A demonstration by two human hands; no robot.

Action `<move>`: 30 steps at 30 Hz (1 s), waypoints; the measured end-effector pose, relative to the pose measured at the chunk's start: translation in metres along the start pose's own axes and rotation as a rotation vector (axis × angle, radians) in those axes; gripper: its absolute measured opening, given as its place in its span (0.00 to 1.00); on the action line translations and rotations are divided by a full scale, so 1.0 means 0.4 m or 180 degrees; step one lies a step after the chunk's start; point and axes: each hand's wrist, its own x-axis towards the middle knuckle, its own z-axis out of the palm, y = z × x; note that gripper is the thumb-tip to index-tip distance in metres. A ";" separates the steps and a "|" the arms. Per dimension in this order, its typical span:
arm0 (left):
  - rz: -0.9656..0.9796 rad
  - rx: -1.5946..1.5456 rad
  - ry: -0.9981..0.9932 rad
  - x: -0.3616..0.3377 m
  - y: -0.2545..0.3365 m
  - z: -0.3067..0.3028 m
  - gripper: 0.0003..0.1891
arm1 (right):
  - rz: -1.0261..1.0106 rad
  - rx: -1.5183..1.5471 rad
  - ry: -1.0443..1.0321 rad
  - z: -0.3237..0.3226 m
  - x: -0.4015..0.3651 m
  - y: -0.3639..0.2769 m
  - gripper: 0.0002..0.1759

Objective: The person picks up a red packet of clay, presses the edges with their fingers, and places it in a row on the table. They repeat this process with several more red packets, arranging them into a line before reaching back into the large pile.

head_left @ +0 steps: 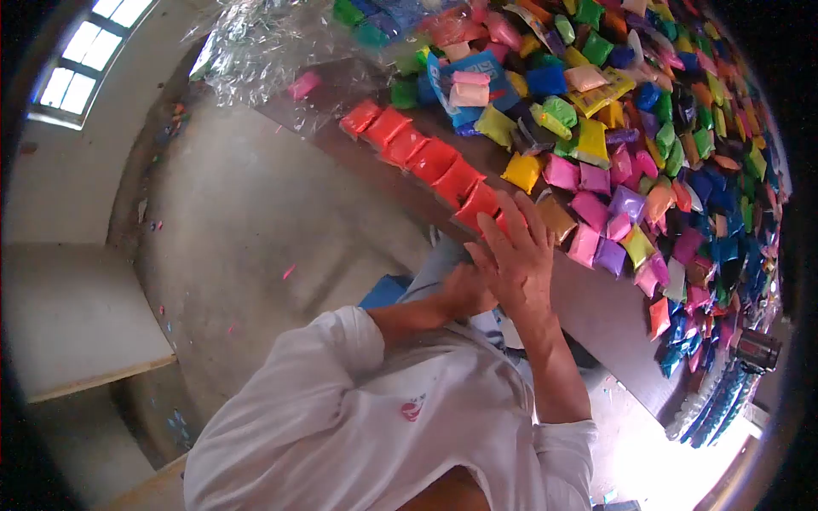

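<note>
A row of joined red packets [430, 162] runs along the near edge of the dark table, with its closest end under my right hand. My right hand [520, 260] has its fingers stretched out and slightly apart, resting on the last red packets. Just below and left of it is my left hand [470, 289], held low by the table's edge. It looks curled, but its fingers are hidden behind my right hand. A brown packet [555, 217] lies right beside my right fingertips.
A large heap of small coloured packets [630, 162] covers the table [596, 298]. Crumpled clear plastic film [264, 55] lies at its far left end. A blue printed wrapper [439, 85] sits among the packets. A dark can-like object [757, 349] stands at the right.
</note>
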 end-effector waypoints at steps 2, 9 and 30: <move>-0.0005 -0.0131 -0.0111 0.014 0.015 -0.030 0.11 | -0.0070 0.0020 -0.0090 0.016 0.018 0.002 0.20; -0.0300 0.0001 -0.0587 0.009 0.023 -0.040 0.11 | -0.0037 0.0037 -0.0082 0.053 0.026 0.019 0.20; -0.0089 -0.0329 -0.0545 0.056 0.056 0.026 0.09 | 0.1219 0.0795 0.0759 -0.034 -0.160 0.025 0.05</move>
